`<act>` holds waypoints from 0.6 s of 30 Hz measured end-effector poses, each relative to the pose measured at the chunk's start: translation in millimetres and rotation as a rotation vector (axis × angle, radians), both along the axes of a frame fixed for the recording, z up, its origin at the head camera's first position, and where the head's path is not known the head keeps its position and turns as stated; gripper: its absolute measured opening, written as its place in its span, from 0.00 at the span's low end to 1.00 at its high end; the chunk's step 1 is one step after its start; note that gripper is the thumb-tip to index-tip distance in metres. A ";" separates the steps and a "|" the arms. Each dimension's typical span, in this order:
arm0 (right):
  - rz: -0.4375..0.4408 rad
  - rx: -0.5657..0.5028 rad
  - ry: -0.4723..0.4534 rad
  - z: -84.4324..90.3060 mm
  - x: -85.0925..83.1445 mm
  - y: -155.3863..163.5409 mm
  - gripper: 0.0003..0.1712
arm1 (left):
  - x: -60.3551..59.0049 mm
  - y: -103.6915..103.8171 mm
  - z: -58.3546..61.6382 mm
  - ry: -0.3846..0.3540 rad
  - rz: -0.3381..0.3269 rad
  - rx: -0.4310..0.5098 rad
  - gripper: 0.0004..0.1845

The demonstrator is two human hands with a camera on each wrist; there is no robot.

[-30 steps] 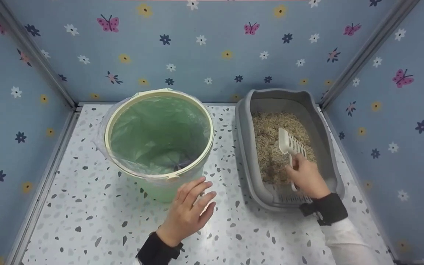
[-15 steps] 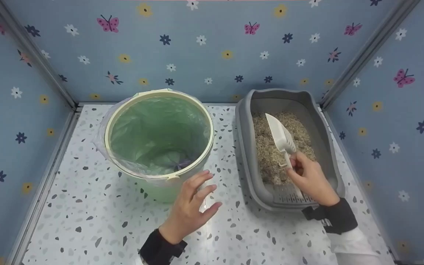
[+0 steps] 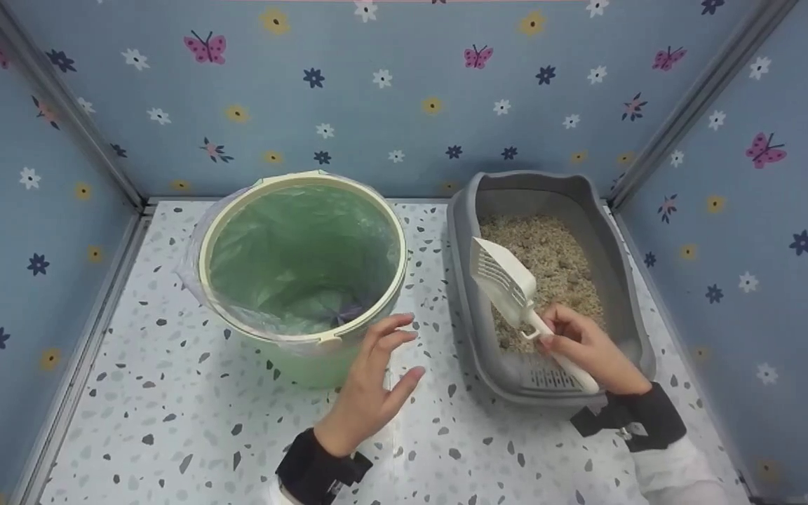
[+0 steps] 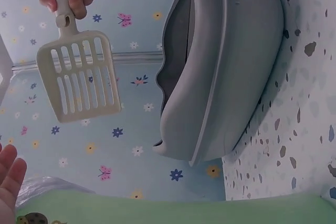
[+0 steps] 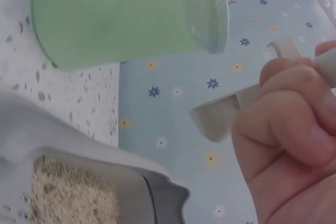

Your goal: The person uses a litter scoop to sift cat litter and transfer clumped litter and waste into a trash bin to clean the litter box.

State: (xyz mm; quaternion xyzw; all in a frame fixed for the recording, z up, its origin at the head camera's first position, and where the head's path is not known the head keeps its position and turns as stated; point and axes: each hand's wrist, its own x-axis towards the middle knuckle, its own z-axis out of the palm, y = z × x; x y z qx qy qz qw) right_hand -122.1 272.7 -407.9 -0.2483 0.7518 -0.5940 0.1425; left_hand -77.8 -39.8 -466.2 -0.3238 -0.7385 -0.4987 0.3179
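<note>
Speckled floor [image 3: 165, 393], right hand [image 3: 586, 347] gripping scoop [image 3: 506, 284]

Head looks down; wrist views share the litter tray [image 3: 461, 280]

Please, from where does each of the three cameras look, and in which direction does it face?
Head: on the person's head, facing forward and down at the bin and litter tray; both hands and sleeves show, the right hand gripping the scoop, the left hand open near the bin.
Left wrist: low by the floor, facing the tray's outer wall; left fingertips show.
Right wrist: at the right hand, facing the bin's side.
Shared: scoop, tray and bin appear in all three.
</note>
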 end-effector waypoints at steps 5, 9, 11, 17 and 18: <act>0.113 -0.166 -0.138 2.8 0.5 -2.8 0.03 | -2.2 9.9 -0.1 -0.108 -0.033 0.038 0.19; 0.195 -0.292 -0.290 3.3 1.7 -5.3 0.09 | -4.4 17.3 -1.2 -0.222 -0.058 0.102 0.21; 0.226 -0.329 -0.357 3.3 3.5 -6.9 0.12 | -5.8 20.0 -2.5 -0.277 -0.074 0.132 0.22; 0.371 -0.432 -0.456 -2.7 8.2 -12.7 0.19 | -7.5 23.1 -8.2 -0.381 -0.062 0.132 0.27; 0.395 -0.444 -0.465 -4.2 8.7 -13.6 0.20 | -7.5 22.9 -9.1 -0.398 -0.056 0.124 0.28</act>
